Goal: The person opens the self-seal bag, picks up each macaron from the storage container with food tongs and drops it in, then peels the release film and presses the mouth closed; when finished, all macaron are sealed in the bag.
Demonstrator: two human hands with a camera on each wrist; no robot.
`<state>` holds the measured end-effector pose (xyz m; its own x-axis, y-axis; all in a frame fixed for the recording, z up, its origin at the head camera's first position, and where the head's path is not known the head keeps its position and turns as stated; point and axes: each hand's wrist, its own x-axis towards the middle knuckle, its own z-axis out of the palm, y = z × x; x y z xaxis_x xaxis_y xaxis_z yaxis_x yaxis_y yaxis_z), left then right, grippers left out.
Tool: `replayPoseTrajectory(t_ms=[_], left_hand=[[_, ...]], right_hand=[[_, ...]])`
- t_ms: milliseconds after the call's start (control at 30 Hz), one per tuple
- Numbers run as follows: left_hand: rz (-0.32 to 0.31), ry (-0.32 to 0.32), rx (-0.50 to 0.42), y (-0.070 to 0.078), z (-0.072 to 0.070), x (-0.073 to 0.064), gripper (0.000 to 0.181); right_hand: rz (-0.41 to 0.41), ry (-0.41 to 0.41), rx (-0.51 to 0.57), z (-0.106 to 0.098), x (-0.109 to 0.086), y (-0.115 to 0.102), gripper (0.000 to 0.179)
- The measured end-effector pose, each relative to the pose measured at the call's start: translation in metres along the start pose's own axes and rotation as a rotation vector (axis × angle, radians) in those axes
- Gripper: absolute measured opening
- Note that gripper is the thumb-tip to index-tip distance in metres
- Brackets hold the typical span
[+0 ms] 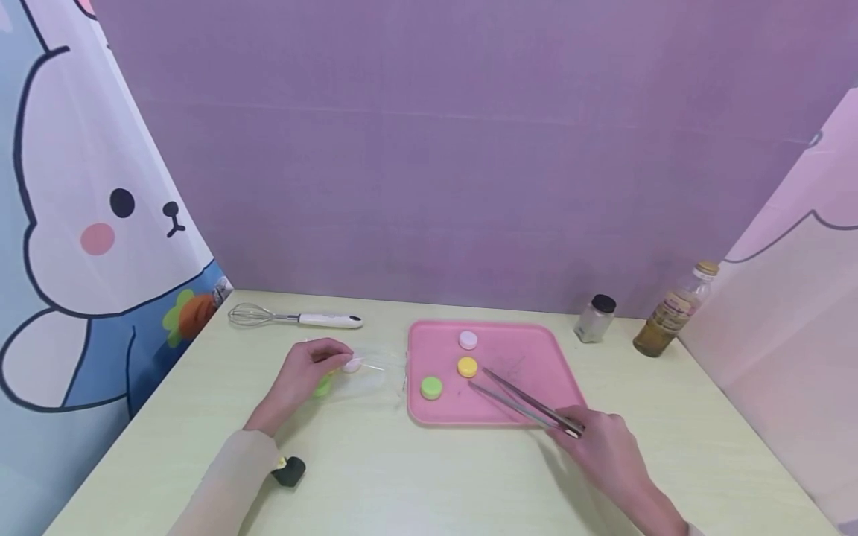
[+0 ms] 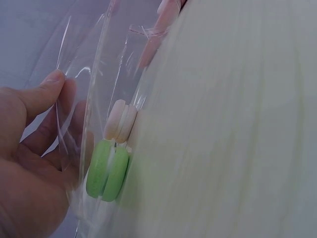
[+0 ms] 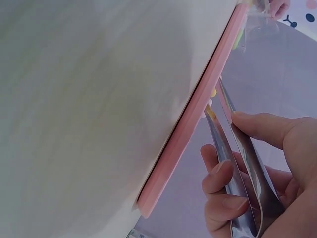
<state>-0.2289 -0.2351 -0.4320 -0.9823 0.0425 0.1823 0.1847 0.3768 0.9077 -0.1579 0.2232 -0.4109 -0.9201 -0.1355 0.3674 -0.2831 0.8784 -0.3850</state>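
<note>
My left hand (image 1: 303, 378) pinches the edge of a clear plastic bag (image 1: 375, 385) between thumb and forefinger. A green macaron (image 2: 107, 171) and a pale pink macaron (image 2: 120, 120) lie inside the bag. In my right hand (image 1: 606, 450) is a pair of metal tongs (image 1: 523, 398), gripped with its arms spread apart. The tong tips hover close to a yellow macaron (image 1: 467, 367) on the pink tray (image 1: 543, 353); whether they touch it I cannot tell. That tray also bears a green macaron (image 1: 432, 388) at lower left and a pale pink one (image 1: 468, 340) towards the back.
A whisk (image 1: 328, 320) with a white handle lies behind the bag. At the back right stand a black-lidded jar (image 1: 594, 320) and a bottle of brown liquid (image 1: 670, 316). Beside the left forearm sits a small black object (image 1: 290, 472). A purple curtain (image 1: 436, 186) closes off the back.
</note>
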Motion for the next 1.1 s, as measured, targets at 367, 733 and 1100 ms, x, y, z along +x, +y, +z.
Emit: replayPoseTrajectory(t_ms=[367,733,1100], left_hand=[[0.016,0.002,-0.01,-0.001,0.0,0.001,0.017],[0.025,-0.002,0.0,0.0,0.001,0.001,0.017],[0.028,0.008,-0.017,0.002,-0.001,0.0,0.016]], right_hand=[[0.009,-0.036,0.007,0.004,0.012,-0.008,0.018],[-0.022,-0.071,-0.017,0.009,0.019,-0.009,0.018],[-0.059,-0.065,-0.044,0.009,0.017,-0.01,0.016]])
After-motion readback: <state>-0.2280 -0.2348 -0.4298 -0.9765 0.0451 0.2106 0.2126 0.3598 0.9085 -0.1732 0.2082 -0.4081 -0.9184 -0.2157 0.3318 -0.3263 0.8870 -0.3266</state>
